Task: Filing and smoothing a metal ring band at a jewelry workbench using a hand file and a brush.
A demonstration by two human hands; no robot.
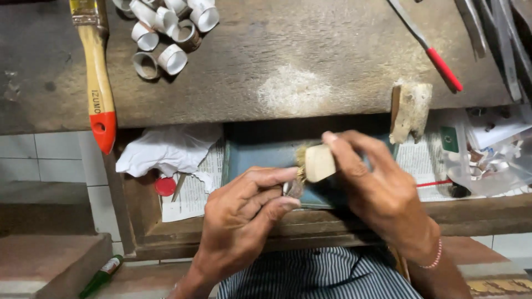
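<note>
Brushing a small metal piece over the open wooden drawer [310, 218]

Our left hand [244, 216] pinches the small shiny piece [292, 190] above the drawer; our right hand [377, 188] is clamped on a pale-handled bristle brush [315, 163] touching it (brushing looks midway). The drawer holds newspaper [191, 194], crumpled white paper [166, 149] and a red cap [164, 186].

The premises were a small craft workshop, apparently for metal or jewellery work. A worn, stained wooden workbench [288, 66] carried a wooden-handled paintbrush [98, 83], a cluster of short white ring-shaped tube sections [169, 27] and red-handled metal tools [435, 55]. A wooden bench peg [410, 111] projected over an open drawer [183, 232] lined with newspaper [191, 194] and holding metal scraps [490, 160]. White tiling [50, 160] showed below.
</note>
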